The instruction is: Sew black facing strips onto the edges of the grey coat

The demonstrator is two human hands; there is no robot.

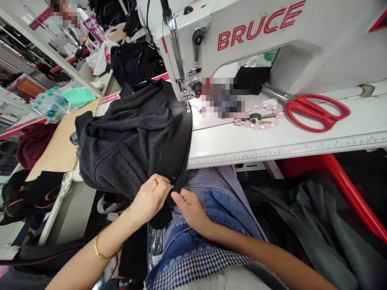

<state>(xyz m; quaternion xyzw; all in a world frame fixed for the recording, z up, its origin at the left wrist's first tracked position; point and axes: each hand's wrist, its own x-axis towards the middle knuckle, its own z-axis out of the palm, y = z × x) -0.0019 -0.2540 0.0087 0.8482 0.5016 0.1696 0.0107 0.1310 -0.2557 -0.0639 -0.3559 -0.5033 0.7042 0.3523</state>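
Charcoal-grey cloth garment (130,141), left: matt, slightly fuzzy, flecked. Its long black cloth band (177,139): smoother, faint sheen. White sewing machine with red lettering (242,20), far: hard, smooth, semi-glossy casing; polished metal rods (175,44) at its left end. White flat worktop (217,143): smooth, glossy, light-reflecting. Red looped scissor handles (320,127), right: smooth, plastic-looking; silvery blades (279,94) bare metal. Small-checked blue-and-white cloth (208,177), near: matt, woven. Curved red tube (353,194), right: glossy; plastic or painted metal, cannot tell. Clear bottles (51,102), far left: thin shiny plastic. Gold-coloured bangle (97,246), near left: smooth, shiny metal.
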